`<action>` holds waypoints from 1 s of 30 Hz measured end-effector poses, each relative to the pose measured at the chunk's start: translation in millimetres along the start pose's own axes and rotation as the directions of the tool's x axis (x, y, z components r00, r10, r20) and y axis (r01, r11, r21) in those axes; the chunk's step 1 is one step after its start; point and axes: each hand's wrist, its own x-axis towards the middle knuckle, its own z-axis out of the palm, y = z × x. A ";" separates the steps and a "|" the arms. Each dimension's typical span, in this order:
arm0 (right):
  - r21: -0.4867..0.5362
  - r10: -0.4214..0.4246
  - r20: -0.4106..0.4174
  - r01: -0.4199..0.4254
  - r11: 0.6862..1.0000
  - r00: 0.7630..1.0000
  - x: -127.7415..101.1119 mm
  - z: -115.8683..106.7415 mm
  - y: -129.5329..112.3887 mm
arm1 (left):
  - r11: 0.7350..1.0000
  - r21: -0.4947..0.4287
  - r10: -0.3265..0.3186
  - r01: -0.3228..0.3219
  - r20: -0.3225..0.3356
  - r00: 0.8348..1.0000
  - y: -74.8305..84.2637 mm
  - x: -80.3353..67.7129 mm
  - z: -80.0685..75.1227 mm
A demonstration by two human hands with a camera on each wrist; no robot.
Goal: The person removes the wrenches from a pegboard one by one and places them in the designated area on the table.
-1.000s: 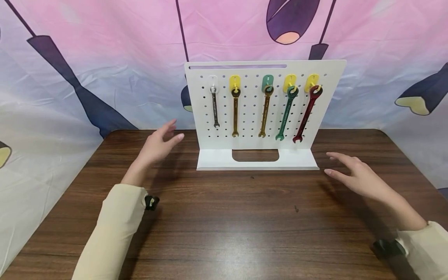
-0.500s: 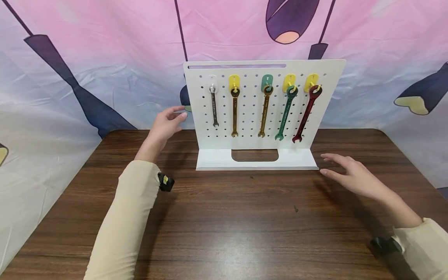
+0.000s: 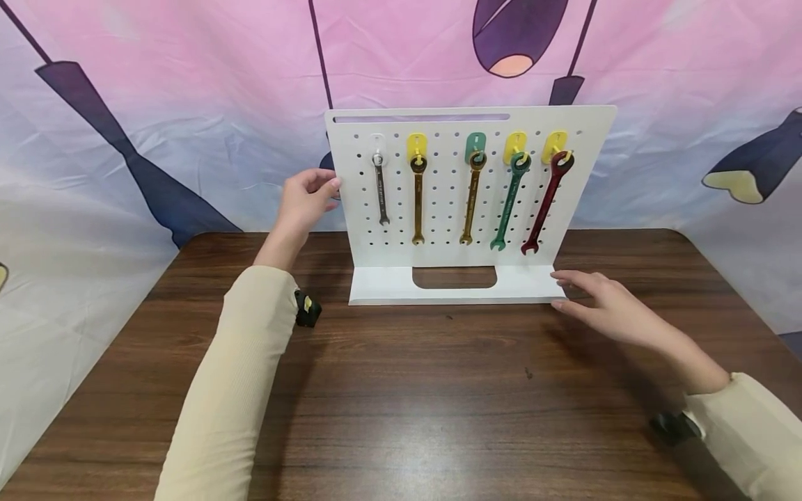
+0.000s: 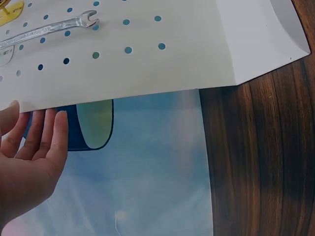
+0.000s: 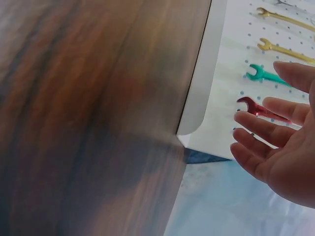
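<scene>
The white perforated metal tool board standing at the back of the brown wooden desk looks stiff, light and tippy, its hung spanners free to swing, so the relaxed, spread left hand at its left edge and the spread right hand beside its base flange suit a two-sided hold.

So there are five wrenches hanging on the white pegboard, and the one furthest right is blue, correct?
Not quite. Five wrenches do hang on the white pegboard, but the head view shows the one furthest right is the red wrench, not blue. The green wrench hangs just left of it. The right wrist view shows the same red end nearest the right hand.
</scene>
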 end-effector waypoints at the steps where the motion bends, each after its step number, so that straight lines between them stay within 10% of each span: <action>1: -0.002 -0.010 0.006 0.010 1.000 1.000 2.3 0.6 -1.7 | 1.000 -0.008 -0.004 0.004 -0.014 1.000 0.5 -0.2 0.5; 30: 0.174 -0.225 0.172 0.195 0.965 0.959 99.6 -6.2 -102.8 | 0.999 -0.035 -0.007 0.004 -0.100 0.995 0.2 4.7 4.8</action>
